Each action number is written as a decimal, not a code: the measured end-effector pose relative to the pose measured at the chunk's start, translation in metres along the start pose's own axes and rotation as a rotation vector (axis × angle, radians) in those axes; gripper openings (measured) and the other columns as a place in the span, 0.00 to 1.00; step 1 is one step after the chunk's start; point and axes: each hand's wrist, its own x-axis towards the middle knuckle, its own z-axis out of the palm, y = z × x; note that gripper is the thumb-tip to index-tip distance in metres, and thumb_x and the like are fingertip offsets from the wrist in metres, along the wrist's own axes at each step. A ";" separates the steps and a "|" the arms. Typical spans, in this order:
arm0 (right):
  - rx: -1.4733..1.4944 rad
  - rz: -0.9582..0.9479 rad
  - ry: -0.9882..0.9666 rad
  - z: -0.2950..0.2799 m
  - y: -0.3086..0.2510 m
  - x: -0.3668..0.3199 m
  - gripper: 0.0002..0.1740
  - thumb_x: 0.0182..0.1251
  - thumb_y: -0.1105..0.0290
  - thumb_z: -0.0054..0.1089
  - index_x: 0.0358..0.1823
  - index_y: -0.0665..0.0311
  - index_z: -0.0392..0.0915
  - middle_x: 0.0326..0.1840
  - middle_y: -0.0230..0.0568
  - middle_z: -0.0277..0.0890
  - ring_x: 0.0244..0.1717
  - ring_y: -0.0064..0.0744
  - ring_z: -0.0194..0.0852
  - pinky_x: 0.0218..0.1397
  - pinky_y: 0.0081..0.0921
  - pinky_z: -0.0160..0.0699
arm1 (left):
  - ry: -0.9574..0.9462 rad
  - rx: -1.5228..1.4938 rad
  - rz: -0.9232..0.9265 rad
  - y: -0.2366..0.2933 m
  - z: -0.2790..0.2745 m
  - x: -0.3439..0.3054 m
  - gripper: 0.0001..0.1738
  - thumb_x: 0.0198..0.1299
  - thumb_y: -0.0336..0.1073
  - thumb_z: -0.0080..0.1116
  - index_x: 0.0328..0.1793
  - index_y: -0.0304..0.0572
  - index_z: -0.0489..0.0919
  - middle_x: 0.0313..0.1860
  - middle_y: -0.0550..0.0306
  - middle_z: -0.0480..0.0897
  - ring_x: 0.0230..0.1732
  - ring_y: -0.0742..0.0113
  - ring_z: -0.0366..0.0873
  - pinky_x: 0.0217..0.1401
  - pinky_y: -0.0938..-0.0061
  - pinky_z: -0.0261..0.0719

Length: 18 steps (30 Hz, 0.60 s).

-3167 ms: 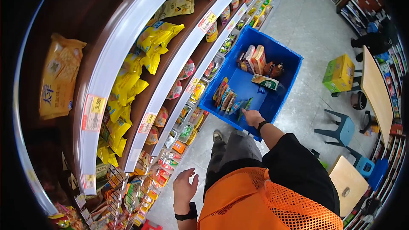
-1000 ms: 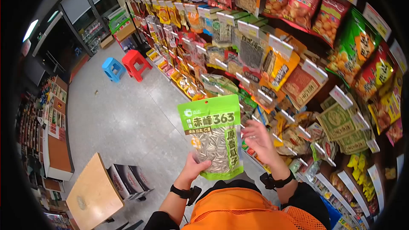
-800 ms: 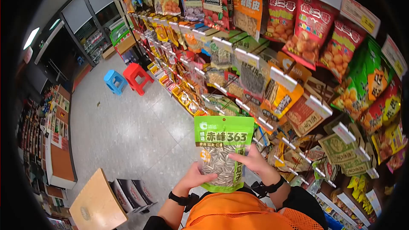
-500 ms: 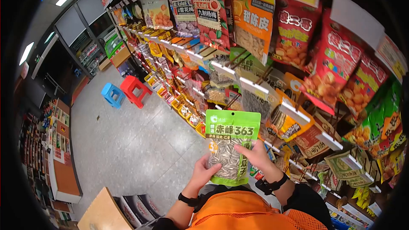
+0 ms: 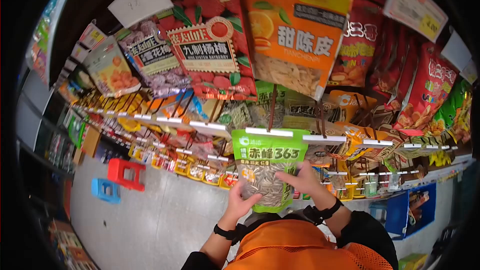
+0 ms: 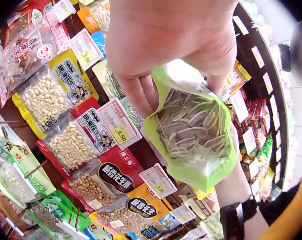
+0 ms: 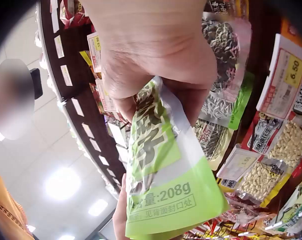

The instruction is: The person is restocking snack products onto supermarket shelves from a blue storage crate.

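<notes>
A green bag of sunflower seeds (image 5: 267,182) with a clear front is upright before the person in the head view. The left hand (image 5: 241,202) pinches its lower left side, thumb across the front. On the other side, the right hand (image 5: 302,180) grips the bag with its thumb over the front. Behind the bag both hands' fingers are hidden in the head view. A white tag holder (image 5: 266,132) at the end of a shelf hook overlaps the bag's top edge. From below, the left wrist view shows seeds through the bag's clear base.
Snack bags crowd the hooks ahead, among them an orange bag (image 5: 292,50) and a red bag (image 5: 207,50) close above the hands. Thin metal hooks stick out with price tags. A blue crate (image 5: 417,212) stands at lower right; red (image 5: 127,174) and blue (image 5: 106,190) stools stand left.
Earlier the right hand was in the blue crate; later the left hand alone held the seed bag. The right hand then took hold too. The view has turned right, bringing the bag up to the hooks.
</notes>
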 end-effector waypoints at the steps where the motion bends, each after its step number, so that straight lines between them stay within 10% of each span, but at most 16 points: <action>1: -0.008 -0.047 0.033 0.007 0.001 0.003 0.15 0.63 0.73 0.73 0.50 0.69 0.84 0.49 0.36 0.87 0.48 0.23 0.81 0.53 0.28 0.79 | -0.030 -0.019 0.006 -0.002 -0.013 0.009 0.33 0.56 0.30 0.75 0.67 0.31 0.74 0.58 0.55 0.82 0.57 0.68 0.79 0.61 0.70 0.78; 18: 0.104 -0.099 0.261 0.022 0.002 0.017 0.25 0.58 0.76 0.77 0.57 0.69 0.80 0.56 0.35 0.82 0.56 0.27 0.78 0.62 0.31 0.76 | -0.288 0.287 0.409 0.025 -0.043 0.094 0.32 0.47 0.36 0.81 0.57 0.31 0.81 0.50 0.45 0.86 0.50 0.54 0.86 0.55 0.65 0.81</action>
